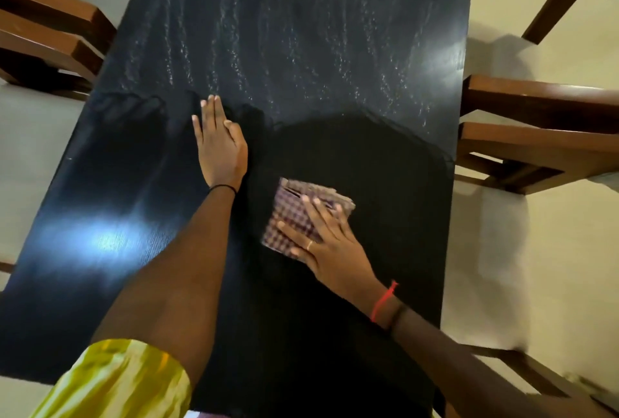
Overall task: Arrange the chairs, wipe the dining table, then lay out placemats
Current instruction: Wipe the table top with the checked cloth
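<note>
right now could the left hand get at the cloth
Probably yes. The left hand lies flat on the table just beside the cloth, with nothing between them; only the right hand, pressing on the cloth, covers its near part.

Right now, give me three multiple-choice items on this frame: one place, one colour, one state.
1. Where is the checked cloth?
A. Under the right hand, on the table
B. On the floor
C. Hanging off the table edge

2. What colour is the thread on the right wrist?
A. Blue
B. Red
C. Green

3. The left hand is:
A. Clenched in a fist
B. Holding a placemat
C. Flat on the table

Answers:
1 A: straight fingers press the cloth onto the tabletop.
2 B: the thread shows plainly red.
3 C: fingers straight, palm down on the dark surface.
</note>
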